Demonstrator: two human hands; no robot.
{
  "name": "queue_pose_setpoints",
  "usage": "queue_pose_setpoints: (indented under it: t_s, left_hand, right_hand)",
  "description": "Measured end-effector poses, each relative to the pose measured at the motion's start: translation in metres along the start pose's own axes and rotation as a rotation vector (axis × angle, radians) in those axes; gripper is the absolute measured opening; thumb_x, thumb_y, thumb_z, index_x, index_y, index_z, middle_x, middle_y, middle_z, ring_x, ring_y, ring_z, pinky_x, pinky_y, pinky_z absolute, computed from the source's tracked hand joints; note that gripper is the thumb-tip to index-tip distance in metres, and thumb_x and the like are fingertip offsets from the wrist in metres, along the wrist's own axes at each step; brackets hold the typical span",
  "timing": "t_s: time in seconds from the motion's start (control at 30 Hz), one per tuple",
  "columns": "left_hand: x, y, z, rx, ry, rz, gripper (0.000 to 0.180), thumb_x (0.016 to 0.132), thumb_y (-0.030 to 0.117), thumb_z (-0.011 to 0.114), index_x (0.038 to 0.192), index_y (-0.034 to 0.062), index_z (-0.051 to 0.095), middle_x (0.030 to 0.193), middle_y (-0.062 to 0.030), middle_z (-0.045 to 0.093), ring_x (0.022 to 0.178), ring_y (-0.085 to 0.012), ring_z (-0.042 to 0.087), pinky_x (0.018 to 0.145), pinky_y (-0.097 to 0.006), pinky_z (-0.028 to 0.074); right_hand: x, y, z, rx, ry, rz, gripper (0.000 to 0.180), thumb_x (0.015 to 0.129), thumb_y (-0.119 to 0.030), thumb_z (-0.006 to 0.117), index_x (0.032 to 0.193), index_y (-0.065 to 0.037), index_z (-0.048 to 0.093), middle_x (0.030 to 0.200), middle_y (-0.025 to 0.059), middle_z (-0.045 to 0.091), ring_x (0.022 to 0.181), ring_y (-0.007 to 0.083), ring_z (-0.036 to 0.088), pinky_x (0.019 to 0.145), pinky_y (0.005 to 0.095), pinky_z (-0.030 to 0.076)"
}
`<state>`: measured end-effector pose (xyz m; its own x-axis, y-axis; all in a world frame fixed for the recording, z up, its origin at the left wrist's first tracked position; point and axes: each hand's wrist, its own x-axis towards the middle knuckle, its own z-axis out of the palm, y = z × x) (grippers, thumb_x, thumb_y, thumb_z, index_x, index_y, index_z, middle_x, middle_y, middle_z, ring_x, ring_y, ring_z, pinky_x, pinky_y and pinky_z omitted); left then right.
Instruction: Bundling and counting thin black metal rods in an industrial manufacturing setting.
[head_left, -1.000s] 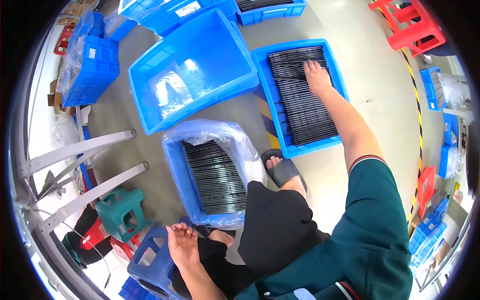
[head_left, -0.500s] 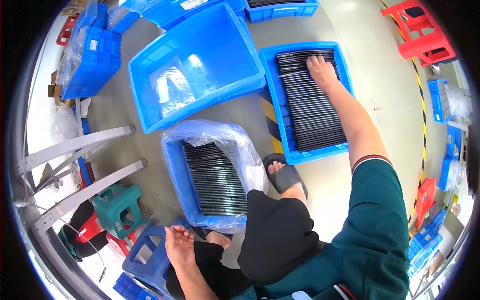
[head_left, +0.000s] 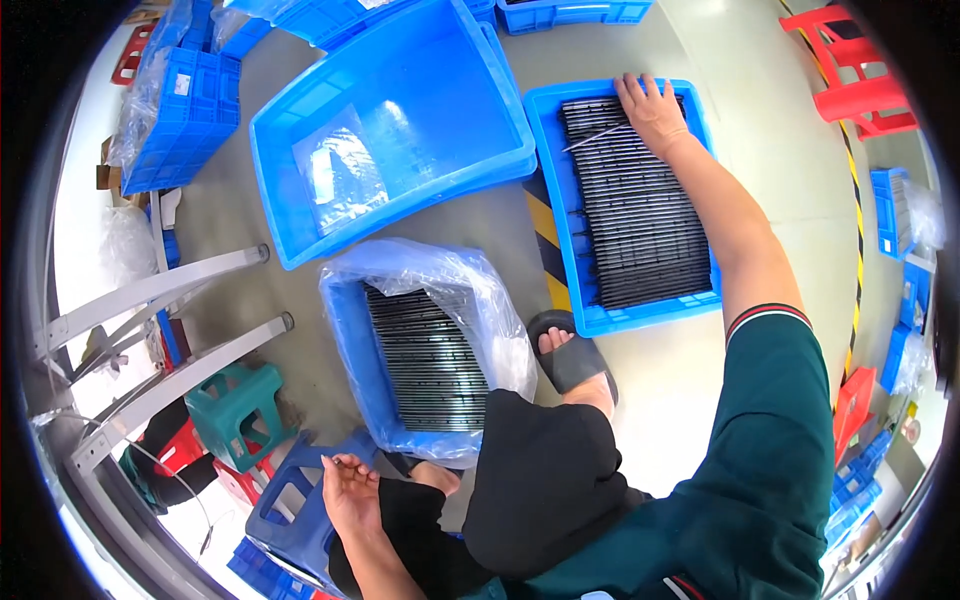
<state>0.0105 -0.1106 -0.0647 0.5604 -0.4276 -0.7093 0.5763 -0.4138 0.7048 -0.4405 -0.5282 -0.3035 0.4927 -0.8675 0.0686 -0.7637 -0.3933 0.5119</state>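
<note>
My right hand (head_left: 657,120) lies over the far end of a blue bin (head_left: 545,200), fingers spread and stretched toward the far rim. Under it, thin black rods (head_left: 645,220) are packed side by side in rows. One rod (head_left: 597,138) sits askew, its right end close to my palm; whether the palm touches it I cannot tell. Low on the left, my left hand (head_left: 352,495) hovers near the blue stool, palm up with fingers loosely bent and apart, and nothing shows in it. A second blue bin, lined with clear plastic (head_left: 505,335), holds similar dark rods (head_left: 430,360) between my hands.
A large blue bin (head_left: 430,110) with a clear plastic sheet (head_left: 340,175) inside stands far left of the rods. Blue (head_left: 310,490) and green stools (head_left: 238,415) and a metal frame (head_left: 200,375) flank the left side. A red stool (head_left: 860,85) is far right.
My right hand has shifted slightly toward the far rim, its bent fingers now stretched out. One rod now lies more visibly askew. My left hand has moved slightly left and down.
</note>
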Motion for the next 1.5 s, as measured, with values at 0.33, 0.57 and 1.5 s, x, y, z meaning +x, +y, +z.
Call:
queue_pose_setpoints:
  t_s: [0.33, 0.57, 1.5]
  left_hand:
    - [-0.001, 0.001, 0.014, -0.001, -0.037, 0.025, 0.028, 0.093, 0.036, 0.050, 0.084, 0.0100, 0.054, 0.078, -0.0006, 0.055, 0.071, -0.0133, 0.051, 0.064, -0.029, 0.041]
    - [-0.002, 0.003, 0.010, -0.028, -0.033, 0.031, 0.029, 0.093, 0.036, 0.050, 0.084, 0.0095, 0.054, 0.078, -0.0012, 0.054, 0.069, -0.0135, 0.049, 0.063, -0.028, 0.040]
    - [-0.054, 0.021, -0.029, -0.208, -0.335, 0.101, 0.028, 0.094, 0.034, 0.049, 0.089, 0.0065, 0.054, 0.084, -0.0041, 0.052, 0.070, -0.0143, 0.044, 0.060, -0.026, 0.035]
  right_hand:
    - [0.023, 0.003, 0.045, -0.053, 0.169, 0.073, 0.039, 0.082, -0.017, 0.051, 0.119, -0.004, 0.047, 0.099, 0.0124, 0.058, 0.084, 0.0309, 0.059, 0.072, 0.0468, 0.048]
    - [0.022, 0.005, 0.048, -0.010, 0.212, 0.021, 0.039, 0.079, -0.017, 0.053, 0.116, -0.002, 0.049, 0.094, 0.0132, 0.058, 0.078, 0.0286, 0.059, 0.057, 0.0401, 0.049]
    - [-0.163, -0.045, -0.190, 2.193, -0.843, 0.783, 0.013, 0.088, -0.014, 0.057, 0.084, -0.006, 0.048, 0.069, 0.0032, 0.053, 0.054, 0.0103, 0.049, 0.046, 0.0262, 0.044]
